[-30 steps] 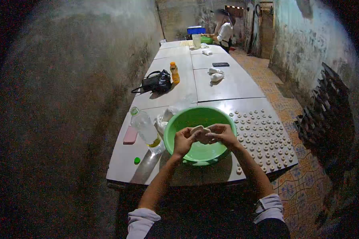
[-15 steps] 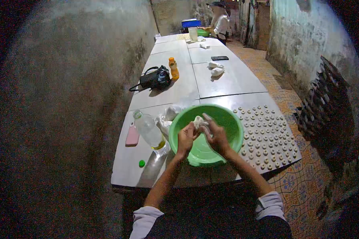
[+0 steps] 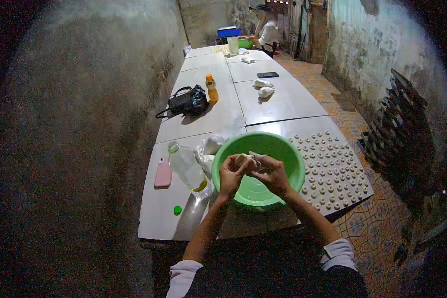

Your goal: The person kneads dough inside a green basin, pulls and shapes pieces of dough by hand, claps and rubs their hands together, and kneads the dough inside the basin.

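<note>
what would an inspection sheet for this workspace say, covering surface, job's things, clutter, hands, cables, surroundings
Surface: white table, panelled with visible seams
Job's things: pale dough-like lump held over the green basin; small round pieces in rough rows right of it
Clutter: pink phone, clear bottle, loose green cap, black bag, orange-capped bottle
Hands: left hand and right hand both holding the lump
Cables: nothing seen
Surroundings: stained walls, patterned floor; another person at the table's far end
</note>
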Action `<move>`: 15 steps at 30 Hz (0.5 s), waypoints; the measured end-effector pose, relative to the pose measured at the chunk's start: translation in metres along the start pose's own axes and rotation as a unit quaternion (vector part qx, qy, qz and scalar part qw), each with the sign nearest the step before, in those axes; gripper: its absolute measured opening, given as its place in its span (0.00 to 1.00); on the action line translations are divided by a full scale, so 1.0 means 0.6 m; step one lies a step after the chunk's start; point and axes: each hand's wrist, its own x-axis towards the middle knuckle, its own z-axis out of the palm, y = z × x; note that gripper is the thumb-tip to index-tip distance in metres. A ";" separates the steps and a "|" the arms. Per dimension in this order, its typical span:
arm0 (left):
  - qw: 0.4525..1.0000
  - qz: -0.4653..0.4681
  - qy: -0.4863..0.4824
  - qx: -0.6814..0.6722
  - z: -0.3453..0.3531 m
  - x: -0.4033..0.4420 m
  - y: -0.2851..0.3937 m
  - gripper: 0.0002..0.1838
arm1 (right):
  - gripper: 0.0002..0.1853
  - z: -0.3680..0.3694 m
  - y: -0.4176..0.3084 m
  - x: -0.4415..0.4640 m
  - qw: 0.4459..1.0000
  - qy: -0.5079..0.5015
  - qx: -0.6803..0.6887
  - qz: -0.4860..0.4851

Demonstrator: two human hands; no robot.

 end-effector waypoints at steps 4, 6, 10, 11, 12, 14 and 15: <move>0.978 0.083 -0.024 0.192 -0.018 -0.002 0.006 0.16 | 0.20 -0.007 0.001 -0.001 0.999 -0.027 -0.037 0.004; 0.962 0.110 -0.027 0.247 -0.031 -0.002 0.018 0.19 | 0.20 -0.015 -0.003 0.001 0.999 -0.037 -0.031 -0.018; 0.974 0.092 -0.079 0.191 -0.025 -0.010 0.033 0.18 | 0.20 -0.012 -0.026 0.002 0.997 -0.038 -0.022 -0.059; 0.979 0.113 -0.094 0.138 -0.021 -0.010 0.036 0.18 | 0.20 -0.011 -0.035 0.004 0.996 -0.026 -0.026 -0.082; 0.983 0.075 -0.111 0.128 -0.022 -0.014 0.041 0.16 | 0.20 -0.016 -0.024 0.001 0.997 -0.057 -0.044 -0.033; 0.979 0.061 -0.116 0.156 -0.026 -0.013 0.036 0.15 | 0.19 -0.017 -0.009 -0.007 0.998 -0.056 0.024 -0.008; 0.975 0.046 -0.119 0.182 -0.026 -0.013 0.034 0.14 | 0.17 -0.019 -0.004 -0.008 0.994 -0.056 0.090 0.018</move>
